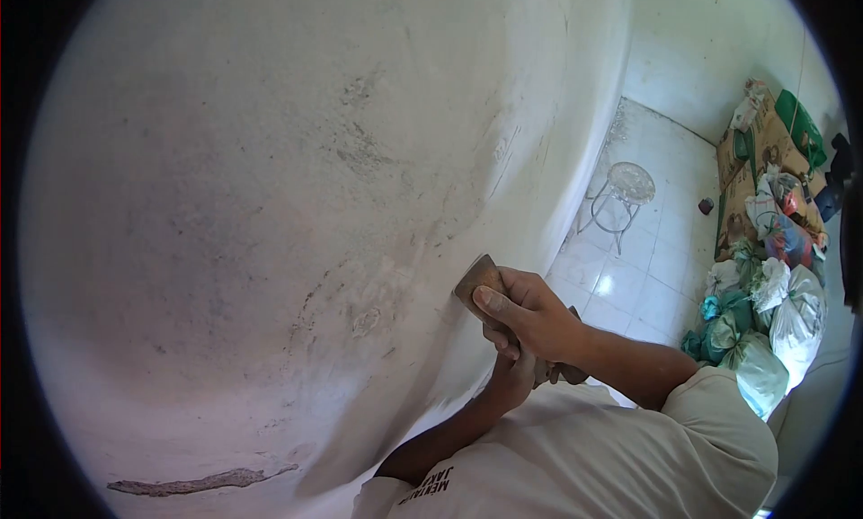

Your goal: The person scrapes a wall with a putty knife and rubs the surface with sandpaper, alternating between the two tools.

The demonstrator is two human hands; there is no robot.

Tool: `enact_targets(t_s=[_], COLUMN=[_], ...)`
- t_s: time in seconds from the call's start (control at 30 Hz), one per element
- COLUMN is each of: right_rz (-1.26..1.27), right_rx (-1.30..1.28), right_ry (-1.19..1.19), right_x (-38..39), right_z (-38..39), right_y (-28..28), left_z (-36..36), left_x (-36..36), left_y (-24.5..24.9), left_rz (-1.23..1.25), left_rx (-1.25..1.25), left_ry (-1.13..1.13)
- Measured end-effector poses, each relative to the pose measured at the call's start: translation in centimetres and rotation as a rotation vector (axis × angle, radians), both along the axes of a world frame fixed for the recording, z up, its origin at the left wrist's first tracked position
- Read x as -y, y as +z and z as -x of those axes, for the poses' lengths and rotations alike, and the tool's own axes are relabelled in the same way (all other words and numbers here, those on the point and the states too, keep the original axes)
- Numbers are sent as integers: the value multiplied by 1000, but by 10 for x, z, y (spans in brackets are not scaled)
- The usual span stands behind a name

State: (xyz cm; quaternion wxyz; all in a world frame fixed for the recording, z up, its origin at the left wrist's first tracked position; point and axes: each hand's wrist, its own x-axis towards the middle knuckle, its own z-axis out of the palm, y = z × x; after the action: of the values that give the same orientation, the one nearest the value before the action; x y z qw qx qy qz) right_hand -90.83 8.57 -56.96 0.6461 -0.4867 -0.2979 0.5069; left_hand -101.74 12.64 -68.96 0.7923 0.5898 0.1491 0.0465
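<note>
My right hand [532,317] is closed around a flat, worn scraper [480,281], its thumb pressed on the broad face. The scraper's edge is right at the whitish wall [404,204], close to where the wall curves off into brighter light. Just below and partly behind it, my left hand [516,375] is closed, with its fingers mostly hidden. Something greyish brown shows beside those fingers, but I cannot tell what it is. Dark scuffs and scratches mark the wall left of the hands, and a long, rough gouge [193,483] runs along its lower left.
Beyond the wall's edge, a round stool [631,184] stands on white floor tiles [661,249]. Cardboard boxes [769,146] and several tied plastic bags [796,326] are piled along the right. A small dark red object [706,206] lies on the floor near them.
</note>
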Motion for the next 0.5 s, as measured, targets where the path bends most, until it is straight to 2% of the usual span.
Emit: enact_targets(t_s=[0.13,0.23,0.3,0.37,0.5], right_rz=[13,-27,-48,-52,4], right_rx=[17,31,43,68,10], right_ry=[-44,-58,-60,-51,-61], right_x=[0,-3,-3,-3,1], right_z=[4,7,7,5,7], right_y=[-8,6,16,20,0], left_z=[-1,-3,-3,-3,1], left_x=[10,6,-3,-3,9], left_y=[11,23,32,31,23], left_rz=[-119,37,-93,-125,8], left_rx=[36,54,68,68,45], left_ry=[156,123,76,45,61])
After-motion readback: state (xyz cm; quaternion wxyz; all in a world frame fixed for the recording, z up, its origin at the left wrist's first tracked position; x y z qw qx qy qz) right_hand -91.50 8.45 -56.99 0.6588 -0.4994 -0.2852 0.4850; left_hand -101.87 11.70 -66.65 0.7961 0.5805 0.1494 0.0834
